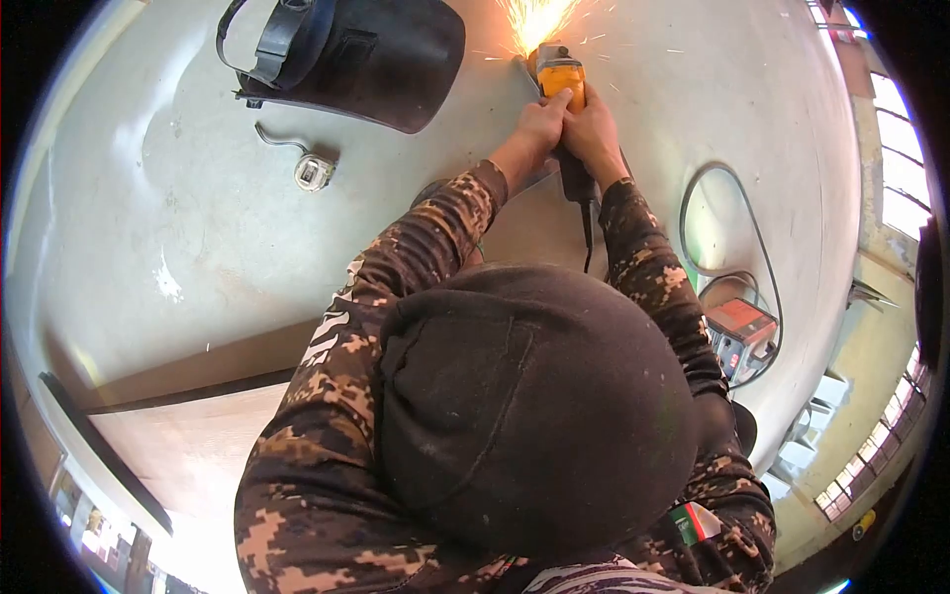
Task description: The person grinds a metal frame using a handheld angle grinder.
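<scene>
Grip clasping grinder (563, 81), left hand (540, 127) and right hand (592, 131) have open surface (485, 107) toward the mask edge (457, 61).

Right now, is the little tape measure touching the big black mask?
Apart. The head view shows grey surface between the tape measure, strap and all, and the lower edge of the mask.
</scene>
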`<action>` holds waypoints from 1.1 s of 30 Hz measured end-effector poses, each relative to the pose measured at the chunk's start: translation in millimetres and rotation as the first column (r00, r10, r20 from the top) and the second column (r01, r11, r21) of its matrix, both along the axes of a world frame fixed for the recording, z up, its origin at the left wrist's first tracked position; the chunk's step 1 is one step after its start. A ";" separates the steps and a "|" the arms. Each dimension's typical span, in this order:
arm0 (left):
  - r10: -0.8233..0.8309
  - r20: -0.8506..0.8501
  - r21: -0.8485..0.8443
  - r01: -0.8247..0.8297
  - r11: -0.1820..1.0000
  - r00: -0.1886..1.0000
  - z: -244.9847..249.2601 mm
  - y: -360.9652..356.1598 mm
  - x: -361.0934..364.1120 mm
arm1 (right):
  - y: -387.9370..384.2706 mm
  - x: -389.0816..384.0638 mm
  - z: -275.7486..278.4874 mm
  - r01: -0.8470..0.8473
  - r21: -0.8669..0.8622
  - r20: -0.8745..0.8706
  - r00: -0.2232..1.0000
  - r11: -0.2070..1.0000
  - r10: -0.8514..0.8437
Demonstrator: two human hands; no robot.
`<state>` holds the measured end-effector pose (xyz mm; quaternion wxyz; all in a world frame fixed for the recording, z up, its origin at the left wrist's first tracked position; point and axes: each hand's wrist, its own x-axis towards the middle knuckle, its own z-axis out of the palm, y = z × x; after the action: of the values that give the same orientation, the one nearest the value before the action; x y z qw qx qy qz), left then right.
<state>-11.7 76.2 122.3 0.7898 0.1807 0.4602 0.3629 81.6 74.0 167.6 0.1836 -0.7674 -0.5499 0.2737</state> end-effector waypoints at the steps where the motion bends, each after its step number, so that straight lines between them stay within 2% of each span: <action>1: 0.010 0.039 0.003 -0.010 1.000 0.999 -0.9 0.3 -0.6 | 0.2 -2.2 -0.4 0.026 -0.004 0.022 0.999 1.000 -0.026; 3: 0.021 0.080 0.008 -0.022 1.000 0.997 -0.9 0.3 -1.3 | 1.2 -0.8 -4.9 0.051 -0.006 0.046 0.998 0.999 -0.050; 6: 0.001 0.016 -0.014 -0.001 1.000 1.000 -3.6 -0.7 -1.9 | 2.2 4.7 -17.8 0.021 0.037 0.063 0.998 0.999 -0.023; 8: 0.018 0.027 0.041 -0.019 0.999 0.999 -9.6 -3.6 0.3 | -0.7 4.5 -10.8 -0.019 -0.006 0.049 0.999 1.000 0.019; 12: 0.072 0.006 0.086 -0.072 0.994 0.997 -12.1 -0.8 9.3 | -1.0 8.0 -9.8 0.041 0.014 0.033 0.999 0.999 -0.042; 14: -0.009 -0.013 0.008 0.009 1.000 1.000 -18.7 -5.1 13.4 | -8.1 15.4 -7.7 -0.047 0.039 0.041 0.998 0.998 0.045; 15: -0.053 -0.025 0.015 0.054 0.998 0.998 -15.1 -7.8 10.0 | -14.2 16.3 -1.4 -0.001 0.047 0.030 1.000 0.999 0.000; 17: -0.289 -0.051 0.045 0.291 0.956 0.956 -1.3 -12.4 -8.9 | -28.7 21.4 16.5 0.040 0.017 -0.025 0.999 0.999 -0.040; 18: -0.319 -0.062 0.067 0.323 0.944 0.946 0.7 -14.4 -17.9 | -39.4 30.9 16.6 0.085 0.021 -0.027 0.996 0.996 -0.084; 19: -0.344 -0.072 0.088 0.349 0.933 0.936 4.6 -17.4 -28.9 | -51.4 40.4 15.2 0.100 0.054 -0.090 0.991 0.993 -0.095; 21: -0.399 -0.263 0.146 0.445 0.884 0.879 15.0 -29.2 -52.0 | -73.6 54.7 17.0 0.146 0.098 -0.161 0.978 0.984 -0.130; 23: -0.528 -0.339 0.107 0.589 0.801 0.779 9.7 -45.6 -68.1 | -101.8 62.6 25.6 0.298 0.014 -0.395 0.879 0.955 -0.268; 24: -0.543 -0.347 0.109 0.608 0.786 0.765 10.9 -61.7 -71.2 | -116.3 65.3 23.8 0.320 0.019 -0.402 0.870 0.947 -0.285; 25: -0.450 -0.652 0.200 0.711 0.674 0.610 13.4 -79.0 -74.4 | -130.4 66.9 19.3 0.389 0.045 -0.434 0.837 0.920 -0.333; 26: -0.253 -0.872 0.237 0.813 0.532 0.419 12.7 -91.9 -75.9 | -142.3 69.7 15.2 0.456 0.069 -0.466 0.801 0.887 -0.376; 27: -0.256 -0.874 0.238 0.824 0.514 0.413 7.3 -102.9 -77.3 | -153.1 68.9 17.9 0.474 0.073 -0.469 0.793 0.877 -0.389; 28: 0.002 -0.951 0.276 0.849 0.450 0.309 -0.4 -112.6 -79.9 | -163.5 66.9 19.8 0.530 0.038 -0.522 0.734 0.847 -0.435; 29: 0.274 -0.940 0.300 0.876 0.378 0.203 -7.7 -117.8 -82.2 | -171.3 65.7 22.2 0.580 0.003 -0.573 0.669 0.815 -0.473; 30: 0.281 -0.938 0.301 0.883 0.360 0.205 -14.3 -117.1 -87.7 | -177.8 66.4 23.9 0.593 0.011 -0.581 0.659 0.805 -0.478; 32: 0.341 -0.916 0.370 0.779 0.507 0.212 -25.0 -112.3 -100.3 | -190.5 68.6 25.5 0.657 0.008 -0.668 0.565 0.754 -0.484; 33: 0.351 -0.912 0.374 0.785 0.494 0.213 -26.8 -121.0 -99.0 | -195.3 72.6 26.4 0.664 0.016 -0.676 0.558 0.747 -0.481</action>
<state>-110.7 -44.8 95.5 0.1908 0.7836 0.5583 0.1948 154.2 -121.4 194.0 0.5393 -0.7328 -0.2030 0.3620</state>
